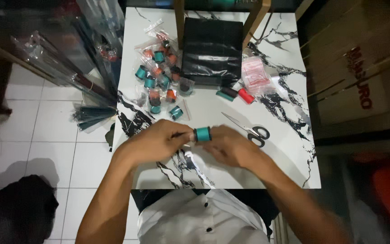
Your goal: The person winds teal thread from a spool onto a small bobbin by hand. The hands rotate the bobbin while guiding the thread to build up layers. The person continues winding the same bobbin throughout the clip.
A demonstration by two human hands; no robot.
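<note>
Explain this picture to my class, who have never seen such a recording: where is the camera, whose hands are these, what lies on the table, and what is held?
There is no machine here. One camera, worn on a person's head, looks down at their own two bare hands. The left hand and right hand together hold a teal spool in their grip above a white marble-patterned table. On the table lie scissors, a heap of small bagged teal and orange spools, a black bag and a pink packet.

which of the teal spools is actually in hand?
The teal spool pinched between left hand and right hand; the other bagged spools lie on the table.
</note>
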